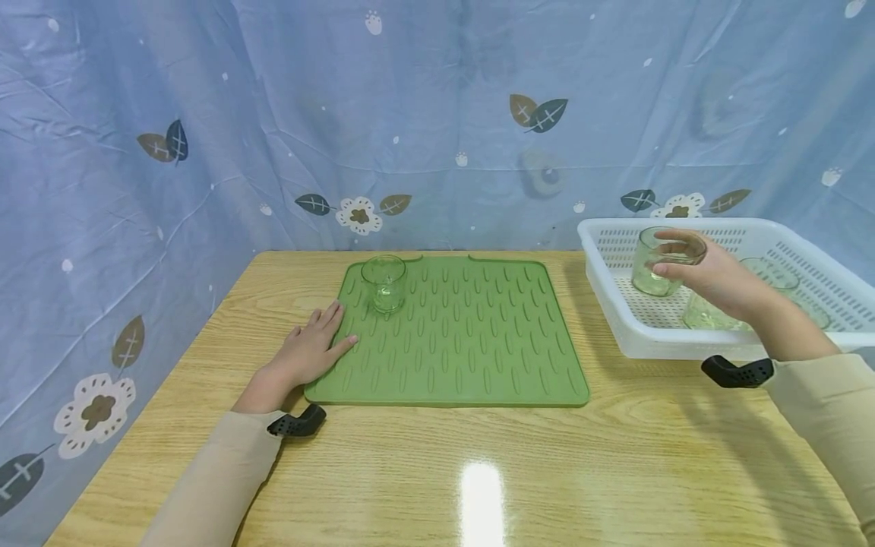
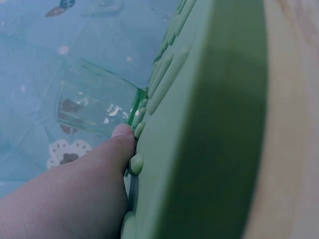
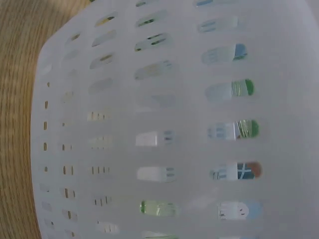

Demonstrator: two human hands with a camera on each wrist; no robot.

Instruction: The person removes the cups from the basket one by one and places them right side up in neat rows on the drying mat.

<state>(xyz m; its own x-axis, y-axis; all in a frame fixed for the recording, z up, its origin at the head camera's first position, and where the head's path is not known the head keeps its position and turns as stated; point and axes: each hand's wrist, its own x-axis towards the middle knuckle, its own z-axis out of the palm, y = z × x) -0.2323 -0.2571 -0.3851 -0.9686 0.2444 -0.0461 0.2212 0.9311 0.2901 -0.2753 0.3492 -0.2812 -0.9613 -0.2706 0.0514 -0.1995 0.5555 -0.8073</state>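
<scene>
Tabletop (image 1: 383,471): nearest at six o'clock, it is showing a bright reflection.
Left hand (image 1: 307,353): it is resting at nine o'clock of the green mat (image 1: 451,365), over its edge, fingers spread and pinching nothing; probably it is steadying the mat.
Standing glass (image 1: 386,285): it is standing upright on the mat, toward ten o'clock, near the left fingers but apart from them.
Right hand (image 1: 724,277): it is reaching into the white basket (image 1: 663,348) at about two o'clock; thumb and fingers are pinching the upper part of one glass.
Held glass (image 1: 645,267): it is leaning a little, at about ten o'clock inside the basket; whether its base is touching the floor, I cannot tell.
Step in hand: I am judging that glasses are being transferred between basket and mat; the direction is staying uncertain.
Next move: if lifting, it is calling for a firm pinch and enough height over the rim, toward nine o'clock.
Other glasses (image 1: 707,313): hand and forearm are partly covering them, so I am not counting.
Right wrist view: slotted basket wall is filling most of it; the grip is not showing.
Curtain (image 1: 444,114): farthest at twelve o'clock, it is hanging behind everything.
</scene>
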